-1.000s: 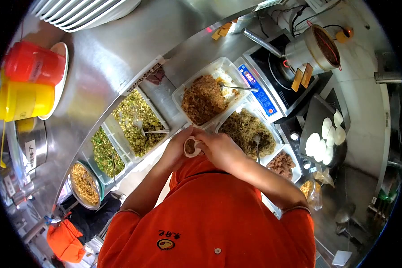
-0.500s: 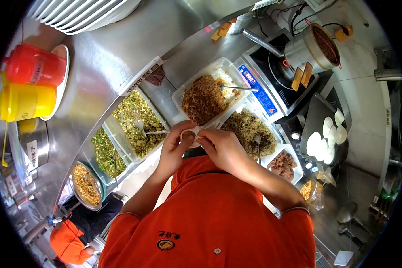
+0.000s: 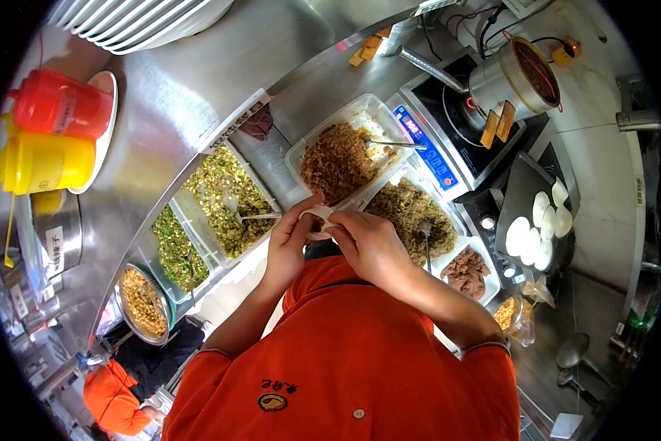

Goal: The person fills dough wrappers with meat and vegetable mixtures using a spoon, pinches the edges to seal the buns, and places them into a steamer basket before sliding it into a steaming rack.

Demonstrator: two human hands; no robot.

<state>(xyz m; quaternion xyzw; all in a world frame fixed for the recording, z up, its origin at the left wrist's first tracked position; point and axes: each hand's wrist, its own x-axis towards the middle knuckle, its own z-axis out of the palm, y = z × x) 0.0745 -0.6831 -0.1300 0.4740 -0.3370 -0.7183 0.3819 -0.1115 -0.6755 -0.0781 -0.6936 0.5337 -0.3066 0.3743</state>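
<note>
Between both hands, in front of my chest, is a round dough wrapper [image 3: 320, 212] with brown filling showing inside. My left hand [image 3: 286, 242] curls around its left side, thumb near the opening. My right hand [image 3: 366, 241] pinches the right edge of the dough. Just beyond the hands stands a plastic tub of reddish-brown filling [image 3: 336, 160] with a spoon in it. To the right of my right hand is a tub of greenish-brown filling [image 3: 408, 213], also with a spoon. A tub of chopped green and yellow filling [image 3: 224, 192] sits left of my left hand.
A tray of minced meat [image 3: 466, 273] and a flat pan with several pale dough rounds [image 3: 540, 228] are at right. Behind them, a pot [image 3: 492, 92] stands on an induction cooker [image 3: 433, 151]. Red [image 3: 62, 106] and yellow [image 3: 47, 162] containers stand left. Another person [image 3: 113, 397] is at lower left.
The wrapper's edge is drawn up and folded more at the fingers, and its opening has changed shape. Both hands stay in nearly the same place.
</note>
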